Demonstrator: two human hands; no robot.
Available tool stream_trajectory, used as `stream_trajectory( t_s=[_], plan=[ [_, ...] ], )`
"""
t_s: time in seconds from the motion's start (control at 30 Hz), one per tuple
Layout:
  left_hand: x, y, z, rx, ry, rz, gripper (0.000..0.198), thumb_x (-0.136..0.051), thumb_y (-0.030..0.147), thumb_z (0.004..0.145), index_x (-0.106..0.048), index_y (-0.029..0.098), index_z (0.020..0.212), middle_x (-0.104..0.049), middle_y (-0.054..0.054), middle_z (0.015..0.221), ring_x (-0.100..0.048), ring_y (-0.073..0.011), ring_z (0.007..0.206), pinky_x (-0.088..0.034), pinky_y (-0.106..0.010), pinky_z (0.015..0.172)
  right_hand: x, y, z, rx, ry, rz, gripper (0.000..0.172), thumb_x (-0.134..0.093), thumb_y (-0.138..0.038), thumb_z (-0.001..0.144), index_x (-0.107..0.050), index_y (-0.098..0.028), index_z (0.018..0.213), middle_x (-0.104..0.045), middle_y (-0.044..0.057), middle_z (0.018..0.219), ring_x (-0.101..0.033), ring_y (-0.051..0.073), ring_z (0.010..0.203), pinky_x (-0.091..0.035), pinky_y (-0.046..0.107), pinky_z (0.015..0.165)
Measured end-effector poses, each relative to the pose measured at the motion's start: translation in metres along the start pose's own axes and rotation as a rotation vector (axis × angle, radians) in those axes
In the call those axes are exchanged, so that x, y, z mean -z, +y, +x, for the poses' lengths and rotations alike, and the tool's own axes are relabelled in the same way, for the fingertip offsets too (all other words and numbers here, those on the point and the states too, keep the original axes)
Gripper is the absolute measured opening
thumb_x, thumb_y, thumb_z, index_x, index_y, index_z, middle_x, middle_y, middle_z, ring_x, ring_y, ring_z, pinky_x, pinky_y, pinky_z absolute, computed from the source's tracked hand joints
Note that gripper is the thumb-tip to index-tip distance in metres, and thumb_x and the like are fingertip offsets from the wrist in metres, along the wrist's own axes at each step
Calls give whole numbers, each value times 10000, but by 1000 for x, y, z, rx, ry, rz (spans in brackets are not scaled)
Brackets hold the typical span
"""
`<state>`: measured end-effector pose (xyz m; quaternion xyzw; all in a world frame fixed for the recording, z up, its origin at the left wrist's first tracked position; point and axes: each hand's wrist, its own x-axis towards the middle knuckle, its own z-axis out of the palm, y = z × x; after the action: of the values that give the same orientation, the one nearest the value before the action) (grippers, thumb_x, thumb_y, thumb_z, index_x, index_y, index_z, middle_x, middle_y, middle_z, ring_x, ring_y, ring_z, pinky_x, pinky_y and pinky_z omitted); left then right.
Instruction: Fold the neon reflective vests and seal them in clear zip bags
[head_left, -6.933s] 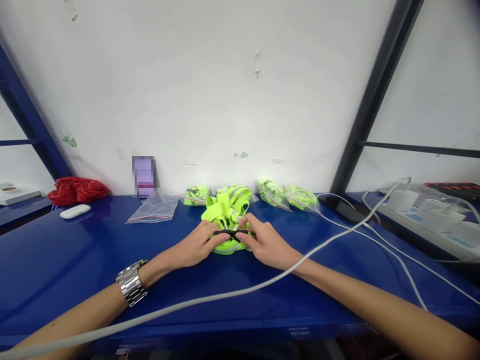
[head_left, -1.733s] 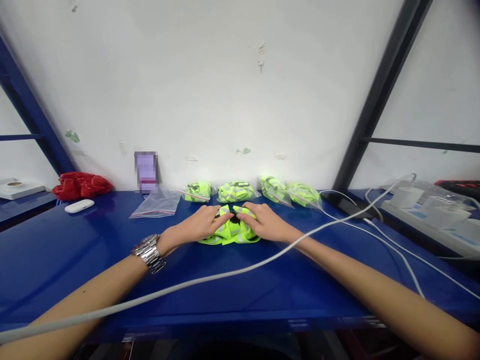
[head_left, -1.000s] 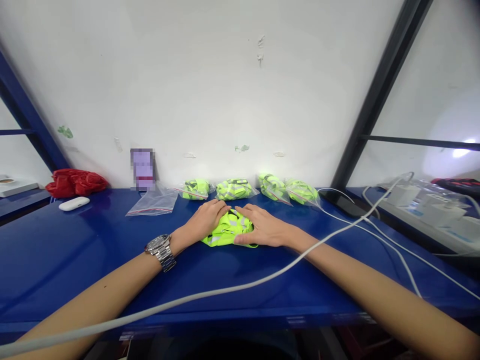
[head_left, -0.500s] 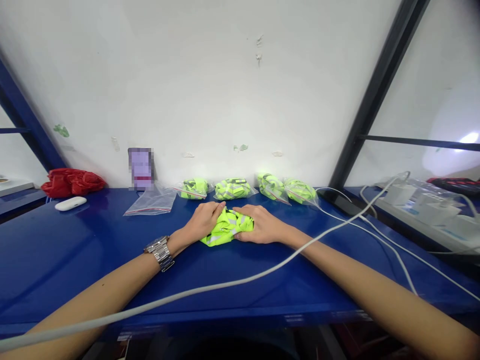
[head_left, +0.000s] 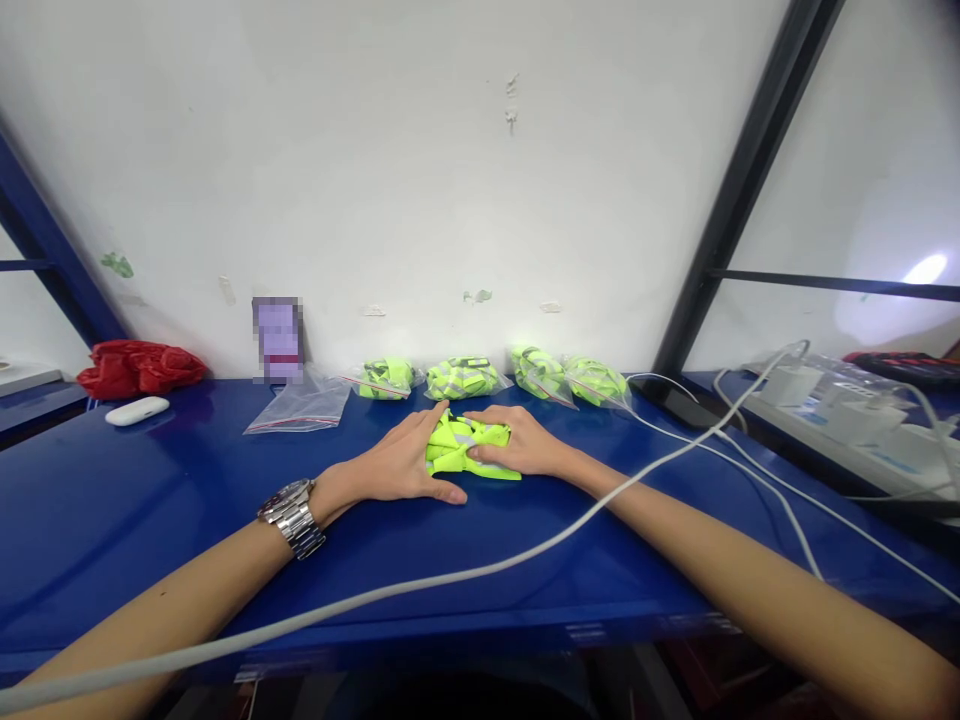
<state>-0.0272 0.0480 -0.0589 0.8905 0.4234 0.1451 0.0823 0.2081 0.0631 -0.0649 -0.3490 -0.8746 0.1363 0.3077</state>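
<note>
A fluorescent yellow reflective vest (head_left: 459,446) with silver strips is bunched into a small bundle on the blue table. My right hand (head_left: 517,440) grips its right side, thumb across the near face and fingers behind. Against the bundle's left side rests my left hand (head_left: 401,462), its thumb stretched out toward me and apart from the fingers, which reach behind the cloth's left edge. A metal watch (head_left: 294,518) is on my left wrist. Beyond my left hand lies a clear zip bag (head_left: 300,402), flat on the table.
Along the wall sit several bagged yellow bundles (head_left: 463,378). A phone (head_left: 278,338) leans on the wall; a white case (head_left: 137,410) and red plastic bundle (head_left: 142,367) lie left. A white cable (head_left: 480,572) crosses before my arms. Chargers (head_left: 855,410) stand right on the blue table (head_left: 360,600).
My left hand has loosened from the vest and spread, its thumb swinging toward me. The bundle's near left part has been folded in, and its lower edge now extends further right.
</note>
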Motion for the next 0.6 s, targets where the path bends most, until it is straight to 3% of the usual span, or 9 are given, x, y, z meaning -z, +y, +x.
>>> stream_trajectory(
  t_s=[0.1, 0.27, 0.4, 0.6],
  plan=[
    [1, 2, 4, -10, 57, 58, 916, -549, 664, 768, -287, 81, 1425, -399, -238, 1426, -426, -362, 1290, -372, -459, 1018, 2, 0, 1, -31, -1, 40, 521, -659, -421, 781, -615, -168, 1234, -701, 94, 1038, -636, 232, 898, -465, 335, 785],
    [3, 4, 8, -78, 131, 11, 657, -555, 581, 817, -454, 115, 1269, -600, -172, 1209, -612, -296, 1027, -471, -375, 847, 4, 2, 0, -38, 50, 129, 505, -643, -413, 786, -630, -145, 1213, -714, 93, 1017, -652, 240, 858, -492, 342, 757],
    [3, 8, 12, 0, 266, -211, 475, -553, 513, 847, -535, 160, 1165, -689, -65, 983, -648, -220, 834, -483, -290, 711, -2, -3, -3, -52, 233, 299, 466, -647, -396, 786, -652, -134, 1171, -690, 104, 1109, -651, 274, 957, -502, 383, 836],
    [3, 26, 16, 117, 575, -422, 450, -540, 477, 852, -561, 136, 1145, -685, -51, 960, -625, -202, 819, -485, -279, 714, -11, -25, 0, -95, 497, 390, 432, -633, -401, 809, -655, -147, 1157, -693, 95, 1085, -649, 256, 959, -509, 365, 845]
  ],
)
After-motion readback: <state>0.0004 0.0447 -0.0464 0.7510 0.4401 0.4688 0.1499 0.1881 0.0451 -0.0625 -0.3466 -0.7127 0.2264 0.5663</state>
